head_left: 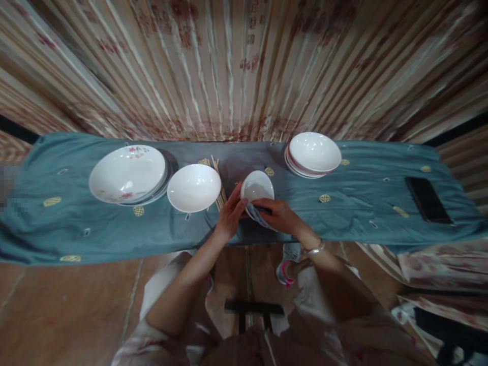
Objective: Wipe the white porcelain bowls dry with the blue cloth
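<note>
Near the table's front edge, my left hand grips a small white bowl by its left side, the bowl tilted with its inside facing up and toward me. My right hand is closed on a grey-blue cloth, which it presses against the bowl's near rim. Part of the cloth hangs below the fingers. Just left of the bowl lie several wooden chopsticks, partly hidden by a larger white bowl and by my left hand.
A stack of large flower-patterned plates stands at the left. Behind and to the right is a stack of white bowls. A black phone lies at the far right of the teal tablecloth. A pleated curtain hangs along the back edge.
</note>
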Motion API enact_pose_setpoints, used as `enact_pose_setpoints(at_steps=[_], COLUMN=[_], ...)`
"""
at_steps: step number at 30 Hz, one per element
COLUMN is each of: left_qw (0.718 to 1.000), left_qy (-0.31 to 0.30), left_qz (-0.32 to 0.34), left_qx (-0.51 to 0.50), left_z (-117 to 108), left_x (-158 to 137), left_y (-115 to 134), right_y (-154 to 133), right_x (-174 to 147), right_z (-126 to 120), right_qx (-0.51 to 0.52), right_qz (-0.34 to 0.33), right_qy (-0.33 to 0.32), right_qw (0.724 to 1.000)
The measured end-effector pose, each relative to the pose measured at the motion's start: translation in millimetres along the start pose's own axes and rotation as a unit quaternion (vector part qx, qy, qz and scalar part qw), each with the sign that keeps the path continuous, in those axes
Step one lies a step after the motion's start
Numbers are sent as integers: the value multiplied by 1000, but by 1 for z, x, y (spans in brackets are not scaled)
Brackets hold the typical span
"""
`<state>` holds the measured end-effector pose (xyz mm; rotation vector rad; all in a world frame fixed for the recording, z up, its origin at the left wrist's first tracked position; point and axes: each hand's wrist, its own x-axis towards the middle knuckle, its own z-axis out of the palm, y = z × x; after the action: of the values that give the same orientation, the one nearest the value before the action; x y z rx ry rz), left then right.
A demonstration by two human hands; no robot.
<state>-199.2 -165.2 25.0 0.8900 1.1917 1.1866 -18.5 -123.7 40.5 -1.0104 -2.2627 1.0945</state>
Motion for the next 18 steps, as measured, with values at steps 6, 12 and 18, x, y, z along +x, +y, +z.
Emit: enact_pose_setpoints(at_steps=[6,12,18], left_qw=[1000,1000,1000], left_qy=[5,-6,-19], left_qz=[-3,2,0], left_qx=[3,-1,-6], left_z=[0,0,1], left_x=[0,0,-1], left_y=[1,3,3], right_y=[-5,-6,-8], right_x=[8,13,13], right_z=[15,21,19], right_qx=[174,196,106], right_qz=[14,27,-14], right_qy=[70,122,127], right_qw=[982,973,986])
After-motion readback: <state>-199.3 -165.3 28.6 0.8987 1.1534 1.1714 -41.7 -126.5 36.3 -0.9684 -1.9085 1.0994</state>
